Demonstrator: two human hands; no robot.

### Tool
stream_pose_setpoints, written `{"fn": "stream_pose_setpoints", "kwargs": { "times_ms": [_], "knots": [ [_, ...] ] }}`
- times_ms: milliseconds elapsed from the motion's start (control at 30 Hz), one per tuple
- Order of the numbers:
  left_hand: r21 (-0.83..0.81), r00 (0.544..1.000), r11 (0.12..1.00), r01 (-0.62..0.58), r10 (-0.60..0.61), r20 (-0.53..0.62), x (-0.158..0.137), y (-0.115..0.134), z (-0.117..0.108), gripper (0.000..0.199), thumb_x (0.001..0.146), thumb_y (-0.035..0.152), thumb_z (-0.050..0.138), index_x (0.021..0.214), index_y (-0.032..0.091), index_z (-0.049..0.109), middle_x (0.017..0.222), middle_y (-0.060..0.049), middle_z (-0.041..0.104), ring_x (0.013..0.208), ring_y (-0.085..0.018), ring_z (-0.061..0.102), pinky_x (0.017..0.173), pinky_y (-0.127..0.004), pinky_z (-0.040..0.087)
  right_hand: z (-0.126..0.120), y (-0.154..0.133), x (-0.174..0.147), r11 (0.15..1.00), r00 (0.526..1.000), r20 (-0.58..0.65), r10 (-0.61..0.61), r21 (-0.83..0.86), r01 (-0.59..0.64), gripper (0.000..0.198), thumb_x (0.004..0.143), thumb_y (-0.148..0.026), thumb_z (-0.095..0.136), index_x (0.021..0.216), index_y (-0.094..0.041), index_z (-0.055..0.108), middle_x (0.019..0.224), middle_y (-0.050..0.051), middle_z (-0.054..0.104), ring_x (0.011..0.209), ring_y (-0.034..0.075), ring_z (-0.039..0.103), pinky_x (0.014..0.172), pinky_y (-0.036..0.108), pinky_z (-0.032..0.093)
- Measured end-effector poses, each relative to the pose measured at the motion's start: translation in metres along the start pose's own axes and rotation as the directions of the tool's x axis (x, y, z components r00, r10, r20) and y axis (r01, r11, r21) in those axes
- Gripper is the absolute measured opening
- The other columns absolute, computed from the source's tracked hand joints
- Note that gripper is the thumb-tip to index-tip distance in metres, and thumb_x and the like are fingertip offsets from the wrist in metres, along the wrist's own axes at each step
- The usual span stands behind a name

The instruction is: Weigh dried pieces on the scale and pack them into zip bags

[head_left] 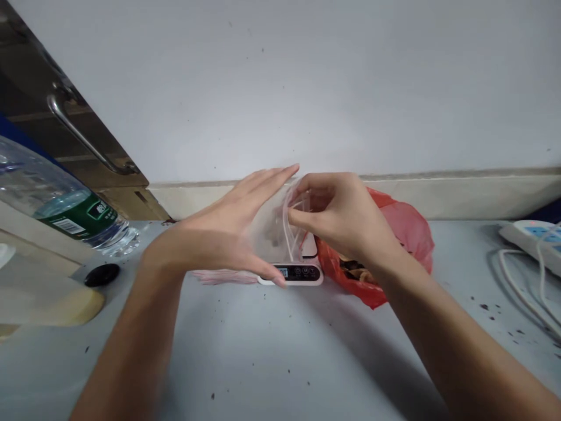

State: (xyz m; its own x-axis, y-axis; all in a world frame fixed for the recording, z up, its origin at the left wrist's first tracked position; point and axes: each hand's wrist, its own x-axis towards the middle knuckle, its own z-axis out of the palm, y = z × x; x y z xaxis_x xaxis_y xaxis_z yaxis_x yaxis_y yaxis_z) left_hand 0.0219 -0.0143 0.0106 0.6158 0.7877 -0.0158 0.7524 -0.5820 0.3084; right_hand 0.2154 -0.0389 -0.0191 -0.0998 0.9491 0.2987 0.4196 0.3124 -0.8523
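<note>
We see a pale grey tabletop, speckled with dark crumbs, running back to a white wall with a cream skirting strip along its foot. At far left a dark door with a metal handle leans into view, and before it a large clear plastic water bottle with a green label lies tilted, its neck pointing towards the table's middle. Below the bottle sits a pale wooden board, and just beside it a small black oval object. On the right, a red plastic bag slumps open on the table, with brownish pieces showing in its mouth. At the far right edge lies a white power strip with its cable looping forward. Between the two forearms we find a small digital kitchen scale, white with a dark display panel, standing just left of the red bag. Above it our left hand is spread flat, fingers straight and together, pressed against the side of a small clear zip bag that holds something dark. Our right hand is curled, thumb and fingertips pinching the bag's upper edge near its red-lined seal. The bag hangs directly over the scale; we cannot tell whether it touches the platform.
</note>
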Motion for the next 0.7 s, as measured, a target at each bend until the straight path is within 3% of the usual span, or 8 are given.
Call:
{"fn": "stream_pose_setpoints", "kwargs": {
  "times_ms": [67,167,267,367,433,500,600,700],
  "knots": [
    [-0.009,1.000,1.000,-0.015,0.015,0.002,0.002,-0.002,0.002,0.119,0.070,0.063,0.080,0.167,0.039,0.015,0.173,-0.005,0.028,0.159,-0.041,0.023,0.124,-0.049,0.032,-0.001,0.001,0.001,0.999,0.998,0.058,-0.011,0.038,0.009,0.008,0.075,-0.021,0.068,0.070,-0.020,0.061,0.065,-0.002,0.064,0.054,0.012,0.054,0.050,0.025,0.040],
    [-0.017,1.000,1.000,-0.003,0.003,-0.030,0.002,-0.006,0.000,0.100,0.077,0.053,0.074,0.163,0.031,0.029,0.167,-0.008,0.041,0.151,-0.038,0.040,0.121,-0.045,0.036,-0.003,0.008,0.005,1.000,0.996,0.086,0.017,0.024,-0.019,0.018,0.089,-0.035,0.064,0.079,-0.022,0.056,0.068,-0.002,0.062,0.057,0.014,0.058,0.054,0.026,0.044],
    [0.008,0.996,0.996,0.090,-0.090,0.017,-0.002,-0.015,-0.007,0.090,0.079,0.052,0.069,0.158,0.025,0.037,0.160,-0.011,0.049,0.144,-0.037,0.048,0.116,-0.044,0.042,-0.007,0.019,0.008,0.969,0.992,0.083,0.097,-0.236,-0.075,0.017,0.096,-0.038,0.060,0.103,-0.022,0.059,0.080,0.002,0.068,0.070,0.019,0.066,0.062,0.029,0.047],
    [0.053,0.969,0.980,0.193,-0.199,0.150,-0.004,-0.026,-0.009,0.091,0.078,0.051,0.065,0.159,0.021,0.036,0.163,-0.014,0.045,0.144,-0.037,0.048,0.116,-0.044,0.042,-0.007,0.030,0.010,0.848,0.953,0.254,0.164,-0.530,-0.005,0.037,0.086,-0.031,0.075,0.120,-0.021,0.065,0.099,0.008,0.072,0.093,0.025,0.068,0.072,0.030,0.048],
    [0.083,0.944,0.971,0.224,-0.238,0.227,-0.002,-0.032,-0.005,0.093,0.076,0.052,0.065,0.159,0.021,0.037,0.162,-0.015,0.047,0.142,-0.037,0.051,0.115,-0.045,0.043,-0.003,0.033,0.010,0.796,0.908,0.361,0.213,-0.603,0.053,0.033,0.085,-0.030,0.077,0.116,-0.021,0.070,0.106,0.010,0.073,0.098,0.026,0.069,0.073,0.030,0.047],
    [0.091,0.930,0.969,0.230,-0.246,0.272,0.001,-0.038,0.002,0.095,0.074,0.054,0.067,0.159,0.023,0.039,0.160,-0.014,0.049,0.141,-0.037,0.052,0.114,-0.044,0.044,0.001,0.032,0.011,0.763,0.883,0.390,0.263,-0.644,0.057,0.025,0.088,-0.029,0.074,0.112,-0.021,0.074,0.106,0.010,0.074,0.091,0.025,0.070,0.069,0.029,0.046],
    [0.071,0.928,0.975,0.211,-0.223,0.299,0.008,-0.042,0.011,0.093,0.071,0.054,0.069,0.157,0.028,0.041,0.157,-0.012,0.053,0.141,-0.037,0.053,0.112,-0.043,0.045,0.005,0.029,0.012,0.721,0.874,0.375,0.309,-0.692,0.042,0.019,0.091,-0.024,0.069,0.109,-0.023,0.075,0.100,0.007,0.076,0.077,0.021,0.070,0.062,0.028,0.042],
    [0.068,0.929,0.981,0.181,-0.193,0.314,0.013,-0.042,0.017,0.085,0.071,0.053,0.068,0.150,0.028,0.049,0.151,-0.012,0.058,0.136,-0.038,0.056,0.105,-0.043,0.049,0.005,0.027,0.014,0.708,0.871,0.378,0.313,-0.704,0.052,0.014,0.094,-0.016,0.059,0.092,-0.023,0.072,0.090,0.006,0.075,0.072,0.019,0.066,0.059,0.028,0.038]
  ]
}}
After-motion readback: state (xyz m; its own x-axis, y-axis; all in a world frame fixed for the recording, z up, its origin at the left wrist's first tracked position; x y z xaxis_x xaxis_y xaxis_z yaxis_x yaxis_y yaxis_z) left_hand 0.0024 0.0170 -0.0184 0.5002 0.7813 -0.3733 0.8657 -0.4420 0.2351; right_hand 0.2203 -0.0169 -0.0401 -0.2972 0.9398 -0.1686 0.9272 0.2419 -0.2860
